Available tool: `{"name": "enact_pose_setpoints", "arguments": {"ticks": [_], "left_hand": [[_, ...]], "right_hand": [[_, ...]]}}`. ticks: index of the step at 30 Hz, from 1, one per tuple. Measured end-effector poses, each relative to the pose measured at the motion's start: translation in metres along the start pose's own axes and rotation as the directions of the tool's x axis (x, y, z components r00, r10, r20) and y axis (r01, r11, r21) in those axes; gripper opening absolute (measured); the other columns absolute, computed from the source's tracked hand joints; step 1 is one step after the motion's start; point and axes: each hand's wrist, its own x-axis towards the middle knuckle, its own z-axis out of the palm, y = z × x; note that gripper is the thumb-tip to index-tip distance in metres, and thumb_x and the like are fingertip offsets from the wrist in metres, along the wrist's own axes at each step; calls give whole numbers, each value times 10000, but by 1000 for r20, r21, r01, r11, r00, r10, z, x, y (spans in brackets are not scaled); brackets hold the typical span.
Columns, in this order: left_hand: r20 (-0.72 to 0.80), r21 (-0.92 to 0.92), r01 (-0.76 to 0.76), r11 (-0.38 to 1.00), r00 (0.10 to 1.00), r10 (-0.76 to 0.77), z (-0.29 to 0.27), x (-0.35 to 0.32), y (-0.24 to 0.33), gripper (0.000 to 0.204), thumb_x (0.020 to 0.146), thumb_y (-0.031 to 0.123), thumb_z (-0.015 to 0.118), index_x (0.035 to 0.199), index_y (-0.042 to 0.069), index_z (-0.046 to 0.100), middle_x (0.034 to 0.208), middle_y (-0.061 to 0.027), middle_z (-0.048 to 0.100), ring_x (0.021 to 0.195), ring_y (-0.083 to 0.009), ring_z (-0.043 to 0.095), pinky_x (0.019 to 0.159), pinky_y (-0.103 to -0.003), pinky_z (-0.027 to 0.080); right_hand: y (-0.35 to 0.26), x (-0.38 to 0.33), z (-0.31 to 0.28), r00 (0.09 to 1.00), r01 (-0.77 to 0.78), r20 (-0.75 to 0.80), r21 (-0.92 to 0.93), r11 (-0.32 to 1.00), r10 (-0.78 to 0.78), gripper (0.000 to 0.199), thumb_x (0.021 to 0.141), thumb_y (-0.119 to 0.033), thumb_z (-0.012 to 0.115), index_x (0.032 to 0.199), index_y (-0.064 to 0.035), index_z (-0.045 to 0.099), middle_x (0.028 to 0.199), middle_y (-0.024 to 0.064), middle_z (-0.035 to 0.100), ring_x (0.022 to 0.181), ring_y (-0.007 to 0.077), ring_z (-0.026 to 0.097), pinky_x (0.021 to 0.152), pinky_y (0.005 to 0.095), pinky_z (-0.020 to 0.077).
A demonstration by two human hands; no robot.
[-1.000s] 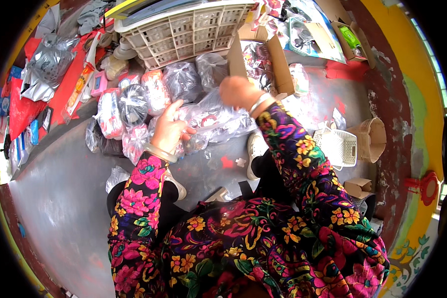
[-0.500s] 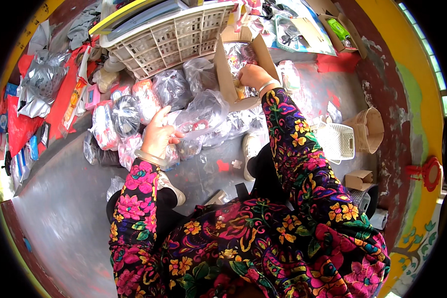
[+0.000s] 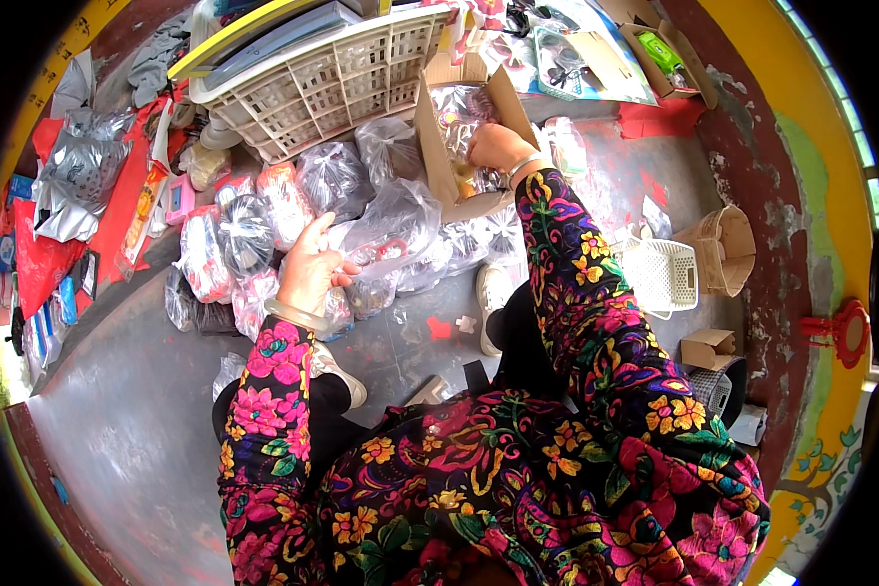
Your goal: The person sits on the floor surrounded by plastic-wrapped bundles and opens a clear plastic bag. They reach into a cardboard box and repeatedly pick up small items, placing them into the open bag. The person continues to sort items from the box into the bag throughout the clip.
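Observation:
My left hand (image 3: 310, 271) is closed on the edge of a clear plastic bag (image 3: 400, 230), thumb and fingers pinched at its left side. The bag spreads out to the right, with a few small reddish items showing through it. My right hand (image 3: 501, 151) is inside an open cardboard box (image 3: 518, 103), fingers curled downward over small packaged items (image 3: 462, 105). Its fingertips are hidden, so what they grip cannot be made out. Filled plastic bags (image 3: 247, 230) with dark, red and white contents lie beside my left hand.
A large cream plastic crate (image 3: 332, 93) stands behind the bags. To the right are a small white basket (image 3: 662, 276), a brown paper bag (image 3: 728, 249) and a small carton (image 3: 707, 349). Red sheets and silvery packages (image 3: 83, 176) lie at the left. My shoes (image 3: 493, 303) rest among the bags.
The clear bag has shifted slightly and its free part is raised and spread a little differently. My right hand stays in the box, and my left hand keeps hold of the bag.

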Motion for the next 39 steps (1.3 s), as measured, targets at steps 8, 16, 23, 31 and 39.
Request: {"name": "enact_pose_setpoints", "arguments": {"ticks": [8,16,23,31,39], "left_hand": [[6,-8,5,1000,1000,-5,-1,1,0,612,722,-70,411,1307,-29,235,1270,-198,368,630,-160,581,489,-200,459],[11,4,5,1000,1000,-5,2,-1,3,614,723,-65,415,1309,-19,238,1308,-196,318,651,-166,584,486,-199,452],[13,31,3,1000,1000,-4,-2,-4,2,620,716,-63,414,1310,-9,245,1312,-231,290,676,-179,593,484,-207,446],[8,69,-26,997,1000,26,-7,-2,-5,627,725,-63,425,1318,-1,231,1289,-235,316,681,-180,599,475,-210,453],[40,39,-30,999,999,29,-6,-4,-5,640,716,-67,427,1320,0,227,1233,-242,373,662,-165,586,473,-210,454]], "right_hand": [[23,18,21,872,-441,13,453,775,489,242,672,-226,573,745,-9,650,719,154,629,708,263,617,658,332,476],[38,22,21,950,-192,-209,194,962,232,241,745,-259,507,733,-62,644,723,75,639,630,219,615,617,348,473],[-25,-43,-62,776,157,-514,718,678,365,139,758,-149,541,819,-45,610,532,50,586,422,110,553,436,247,436],[-118,-70,-45,819,517,-367,138,845,-441,124,783,-144,519,876,-95,585,708,118,608,623,268,591,551,340,457],[-158,-38,13,911,409,-8,-101,907,-412,194,756,-92,491,913,-67,603,859,152,614,813,309,597,695,389,472]]}}
